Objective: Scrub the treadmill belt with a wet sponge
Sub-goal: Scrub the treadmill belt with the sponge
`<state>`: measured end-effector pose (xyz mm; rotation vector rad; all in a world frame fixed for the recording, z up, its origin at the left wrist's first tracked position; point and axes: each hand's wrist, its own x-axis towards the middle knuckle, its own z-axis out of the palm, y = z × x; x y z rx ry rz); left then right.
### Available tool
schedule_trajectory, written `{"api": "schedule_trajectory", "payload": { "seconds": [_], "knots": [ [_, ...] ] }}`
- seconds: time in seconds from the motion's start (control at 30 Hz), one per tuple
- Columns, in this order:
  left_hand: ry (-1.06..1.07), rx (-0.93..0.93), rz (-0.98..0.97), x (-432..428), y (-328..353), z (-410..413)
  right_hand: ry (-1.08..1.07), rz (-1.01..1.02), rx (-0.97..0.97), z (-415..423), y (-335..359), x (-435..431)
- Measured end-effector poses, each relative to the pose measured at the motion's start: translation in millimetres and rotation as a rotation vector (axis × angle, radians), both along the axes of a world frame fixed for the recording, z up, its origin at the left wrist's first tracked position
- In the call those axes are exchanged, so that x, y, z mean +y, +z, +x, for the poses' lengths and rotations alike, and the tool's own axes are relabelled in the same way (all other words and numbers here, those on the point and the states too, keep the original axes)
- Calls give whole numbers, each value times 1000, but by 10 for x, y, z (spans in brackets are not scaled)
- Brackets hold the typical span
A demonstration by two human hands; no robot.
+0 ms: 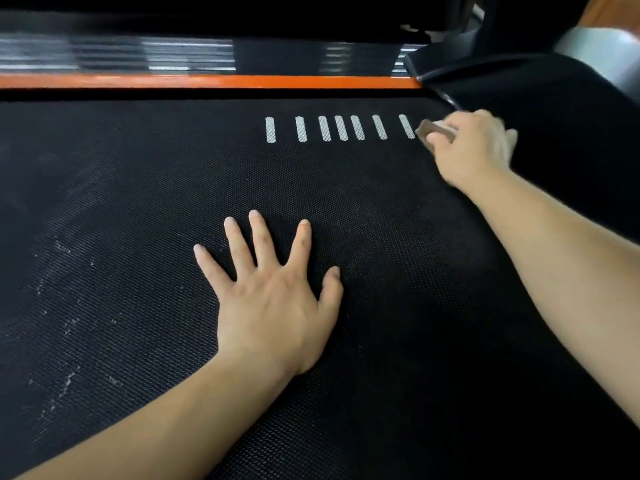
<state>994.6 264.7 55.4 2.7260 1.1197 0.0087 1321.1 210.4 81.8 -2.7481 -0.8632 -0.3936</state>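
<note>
The black textured treadmill belt (138, 209) fills most of the view. My left hand (273, 292) lies flat on its middle, fingers spread and straight. My right hand (474, 147) reaches to the belt's far right and grips a brownish sponge (431, 130), pressed down on the belt next to a row of white dashes (341, 128). Most of the sponge is hidden under my fingers. Pale smears and specks (65, 327) mark the belt on the left.
An orange strip (207, 81) runs along the belt's far edge, with a blurred grey ribbed side rail (114, 53) behind it. A black upright base (450, 60) and dark motor cover (571, 109) stand at the far right.
</note>
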Motion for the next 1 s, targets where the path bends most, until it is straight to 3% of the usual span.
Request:
{"api": "schedule_trajectory", "payload": {
  "seconds": [0.1,0.27,0.43,0.6,0.77,0.93,1.0],
  "knots": [
    [9,-3,1,5,-6,-2,178,-31,-25,-144,-57,-137],
    [9,-9,3,1,-16,5,-102,-79,-44,22,101,-210],
    [12,-1,6,1,-17,11,164,-26,-25,-311,-61,-434],
    [11,-8,14,-2,-26,8,-84,-2,-4,-243,40,-437],
    [14,-6,18,-1,-25,11,230,7,-10,-832,-111,-681],
    [16,-6,19,-9,-25,12,-77,-18,-14,-459,53,-781],
    [18,-4,21,-10,-29,14,-13,-29,-34,-627,-12,-788]
  ]
}}
